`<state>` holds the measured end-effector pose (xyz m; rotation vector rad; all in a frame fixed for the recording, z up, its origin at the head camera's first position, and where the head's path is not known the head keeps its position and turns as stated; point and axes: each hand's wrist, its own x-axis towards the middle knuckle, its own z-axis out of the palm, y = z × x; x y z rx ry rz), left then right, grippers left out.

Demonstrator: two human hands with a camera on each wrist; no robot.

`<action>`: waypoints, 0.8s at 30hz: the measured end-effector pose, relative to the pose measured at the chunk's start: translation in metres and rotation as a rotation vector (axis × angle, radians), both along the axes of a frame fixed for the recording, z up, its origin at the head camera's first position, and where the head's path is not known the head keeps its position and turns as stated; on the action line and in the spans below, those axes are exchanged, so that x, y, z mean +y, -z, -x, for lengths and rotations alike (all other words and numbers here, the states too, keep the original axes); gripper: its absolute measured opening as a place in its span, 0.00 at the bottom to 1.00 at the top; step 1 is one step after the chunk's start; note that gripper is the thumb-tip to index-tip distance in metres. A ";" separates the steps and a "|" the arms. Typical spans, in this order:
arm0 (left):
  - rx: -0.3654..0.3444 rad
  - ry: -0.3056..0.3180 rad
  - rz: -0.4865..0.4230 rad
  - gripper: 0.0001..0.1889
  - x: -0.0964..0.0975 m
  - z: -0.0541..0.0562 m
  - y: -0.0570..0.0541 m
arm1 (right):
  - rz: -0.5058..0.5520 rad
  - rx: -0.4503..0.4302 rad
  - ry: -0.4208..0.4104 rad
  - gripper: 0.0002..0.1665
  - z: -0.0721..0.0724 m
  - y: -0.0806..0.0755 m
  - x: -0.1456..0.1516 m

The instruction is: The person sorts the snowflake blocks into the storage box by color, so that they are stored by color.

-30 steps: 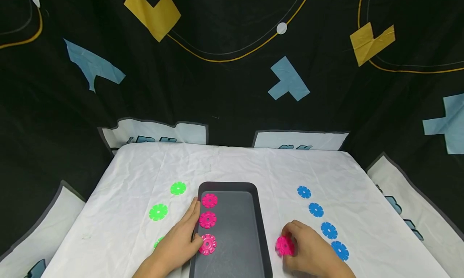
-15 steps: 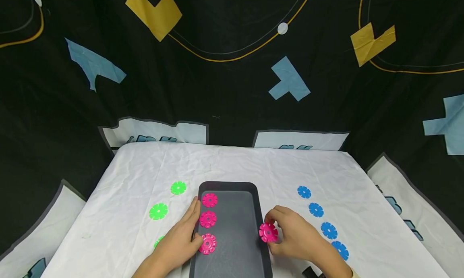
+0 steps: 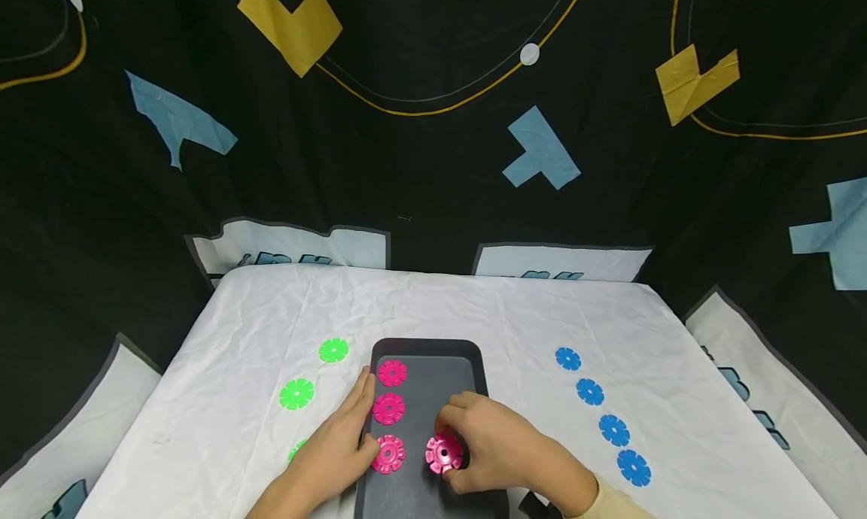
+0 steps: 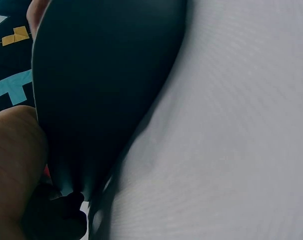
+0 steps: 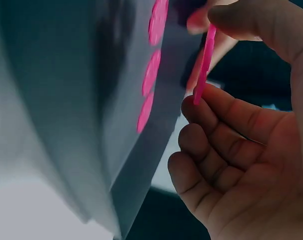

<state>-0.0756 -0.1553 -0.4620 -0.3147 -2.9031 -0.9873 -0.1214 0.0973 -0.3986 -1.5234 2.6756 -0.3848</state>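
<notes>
My right hand [image 3: 500, 445] pinches a pink notched disc [image 3: 443, 454] over the right side of the dark grey baking tray [image 3: 433, 383]. In the right wrist view, that disc stands edge-on between thumb and fingertips. Three more pink discs lie in a column along the tray's left side, the far one [image 3: 392, 373], the middle one [image 3: 389, 408] and the near one [image 3: 388, 454]. My left hand [image 3: 328, 451] rests against the tray's left edge, fingers straight, thumb over the rim beside the near disc. The left wrist view shows mostly the tray's dark outer side.
Green notched discs [image 3: 296, 393] lie on the white cloth [image 3: 237, 399] left of the tray, one partly hidden by the left hand. Several blue notched discs [image 3: 614, 430] form a slanting row on the right. A black curtain [image 3: 420, 180] hangs behind the table.
My right hand has carried the pink disc leftward from the cloth, across the tray's right rim, to above the tray. The left hand has stayed at the tray's left edge.
</notes>
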 end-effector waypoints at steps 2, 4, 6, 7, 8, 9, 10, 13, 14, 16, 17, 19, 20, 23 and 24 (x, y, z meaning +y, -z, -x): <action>-0.003 -0.001 0.002 0.44 0.000 0.000 0.000 | -0.012 0.018 -0.043 0.22 -0.002 0.002 -0.009; -0.013 -0.004 0.003 0.44 0.000 0.000 -0.001 | -0.017 0.037 -0.082 0.23 -0.004 0.003 -0.018; -0.015 -0.006 0.002 0.44 0.000 0.000 -0.001 | -0.031 0.058 -0.120 0.23 -0.006 0.004 -0.027; -0.012 -0.004 0.001 0.44 0.000 0.000 -0.001 | -0.041 0.062 -0.136 0.23 -0.006 0.005 -0.030; -0.008 -0.002 0.000 0.44 0.000 0.000 -0.001 | -0.054 0.060 -0.149 0.23 -0.007 0.005 -0.034; -0.006 0.001 -0.002 0.44 0.000 0.000 0.000 | -0.070 0.055 -0.160 0.23 -0.008 0.005 -0.037; -0.005 0.005 -0.004 0.44 0.000 0.000 0.000 | -0.088 0.051 -0.169 0.23 -0.009 0.005 -0.040; -0.007 0.014 -0.013 0.44 0.000 0.000 0.000 | -0.138 0.020 -0.183 0.22 -0.012 0.006 -0.048; -0.008 0.015 -0.015 0.44 0.000 0.000 0.000 | -0.152 0.010 -0.182 0.22 -0.013 0.007 -0.050; -0.008 0.015 -0.019 0.45 0.000 0.000 0.000 | -0.175 0.001 -0.183 0.22 -0.014 0.008 -0.053; -0.006 0.014 -0.021 0.44 0.000 0.000 0.000 | -0.186 -0.005 -0.182 0.22 -0.015 0.009 -0.055; -0.003 0.014 -0.021 0.44 0.000 0.000 0.000 | -0.201 -0.007 -0.175 0.22 -0.016 0.010 -0.057; -0.002 0.013 -0.020 0.44 0.000 0.000 0.000 | -0.209 -0.007 -0.171 0.22 -0.017 0.011 -0.057; -0.003 0.010 -0.021 0.45 -0.001 0.000 0.001 | -0.221 -0.009 -0.162 0.23 -0.017 0.011 -0.057; -0.004 0.009 -0.021 0.45 -0.001 -0.001 0.001 | -0.221 -0.012 -0.160 0.22 -0.017 0.011 -0.056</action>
